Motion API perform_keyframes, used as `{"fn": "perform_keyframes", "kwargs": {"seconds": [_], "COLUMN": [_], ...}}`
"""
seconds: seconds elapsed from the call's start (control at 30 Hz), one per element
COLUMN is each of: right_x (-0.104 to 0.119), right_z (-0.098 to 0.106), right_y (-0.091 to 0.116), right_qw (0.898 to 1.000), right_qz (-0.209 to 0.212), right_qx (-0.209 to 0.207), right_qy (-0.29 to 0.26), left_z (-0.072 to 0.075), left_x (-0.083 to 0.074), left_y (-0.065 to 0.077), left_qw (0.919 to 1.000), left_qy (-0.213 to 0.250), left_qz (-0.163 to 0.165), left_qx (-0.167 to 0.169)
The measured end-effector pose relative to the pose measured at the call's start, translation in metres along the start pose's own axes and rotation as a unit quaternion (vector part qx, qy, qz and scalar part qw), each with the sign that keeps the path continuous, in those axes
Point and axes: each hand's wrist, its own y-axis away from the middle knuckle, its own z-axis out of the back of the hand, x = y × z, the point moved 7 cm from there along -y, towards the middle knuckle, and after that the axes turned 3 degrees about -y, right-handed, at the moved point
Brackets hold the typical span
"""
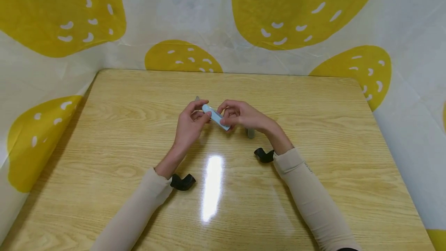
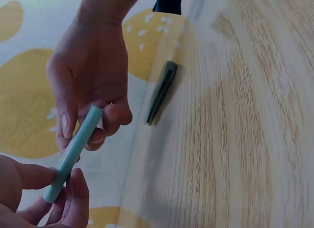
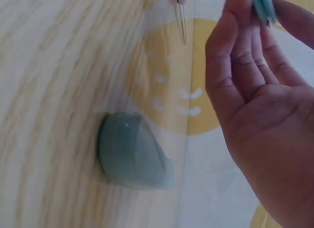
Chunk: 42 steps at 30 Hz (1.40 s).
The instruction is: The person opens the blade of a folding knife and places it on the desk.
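A wood-grain table (image 1: 331, 204) abuts a white cloth (image 1: 139, 11) with yellow printed shapes. The light-blue bar (image 1: 215, 117) is held above the table, between the hands: the left hand (image 1: 187, 129) pinches its far end, the right hand (image 1: 246, 115) its near end. The right wrist view crops the bar at the top edge. A grey-green object (image 1: 251, 133) lies partly hidden by the right hand; a grey item (image 1: 197, 98) beyond the left hand is mostly hidden.

Bare hands (image 1: 187, 129), long beige sleeves (image 1: 136, 208), angular black wrist pieces (image 1: 183, 183).
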Motion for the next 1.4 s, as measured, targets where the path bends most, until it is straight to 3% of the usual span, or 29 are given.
{"fn": "perform_keyframes", "kwargs": {"seconds": [0.2,0.33,0.5,0.77,1.2,1.4], "right_x": [0.005,0.009,0.009,0.009,0.005,0.006], "right_z": [-0.003,-0.003,-0.002,-0.002,0.004,0.008], "right_y": [0.0,-0.001,-0.003,-0.001,0.0,0.001], "right_qw": [0.998,0.996,0.995,0.995,0.994,0.992], "right_qz": [0.001,0.018,0.017,-0.002,0.007,0.007], "right_qx": [-0.002,-0.033,-0.067,-0.077,-0.095,-0.117], "right_qy": [0.062,0.082,0.074,0.061,0.052,0.054], "left_z": [0.001,0.002,0.001,0.0,-0.003,-0.003], "left_x": [0.0,0.0,0.002,0.0,-0.002,-0.001], "left_y": [0.001,0.002,0.004,0.004,0.004,0.004], "left_qw": [0.9994,0.9995,0.9992,0.9986,0.9968,0.9965], "left_qy": [0.032,0.03,0.039,0.049,0.078,0.083], "left_qz": [0.001,-0.006,-0.007,-0.006,0.004,0.01], "left_qx": [-0.008,-0.006,0.004,0.018,0.016,-0.001]}}
